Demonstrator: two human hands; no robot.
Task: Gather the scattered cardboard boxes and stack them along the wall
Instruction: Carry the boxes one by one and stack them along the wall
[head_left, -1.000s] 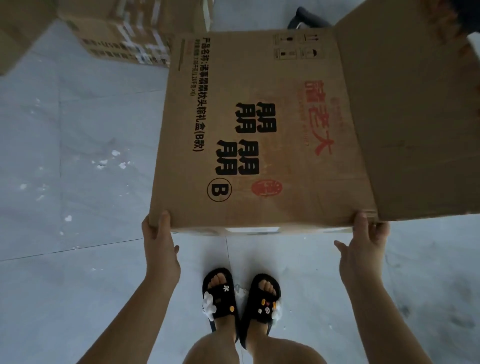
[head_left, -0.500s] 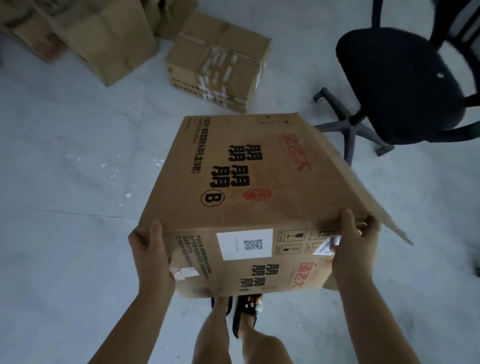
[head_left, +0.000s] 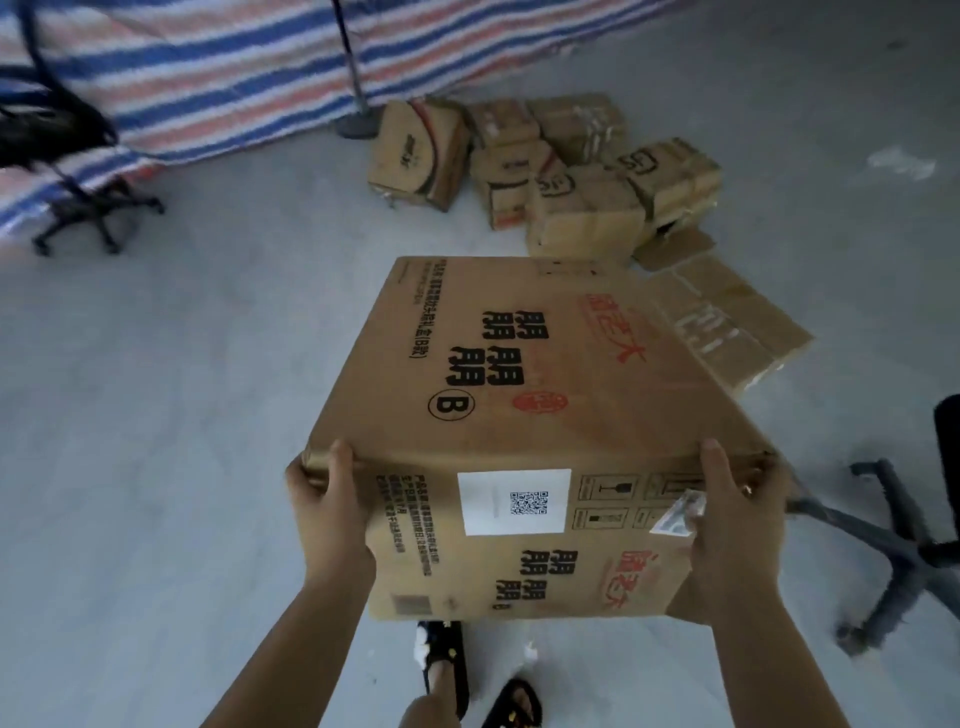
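I hold a large brown cardboard box (head_left: 519, 364) with black and red print and a white QR label, lifted off the floor in front of me. My left hand (head_left: 324, 499) grips its near left corner, thumb on top. My right hand (head_left: 737, 525) grips the near right corner. A pile of several smaller cardboard boxes (head_left: 571, 171) lies on the floor ahead, near a striped tarp (head_left: 208, 67) that hangs like a wall. A taped box (head_left: 727, 322) lies just past the held box on the right, partly hidden by it.
A black office chair base (head_left: 904, 545) stands close on my right. Another chair (head_left: 78, 202) stands at the far left by the tarp. A pole stand (head_left: 356, 122) rests at the tarp's foot. The floor is pale grey. My sandalled feet (head_left: 467, 675) show below the box.
The view has swung up and around: the striped tarp and the box pile have come into sight ahead. The chair is now at the right edge. Both hands keep their grip on the box.
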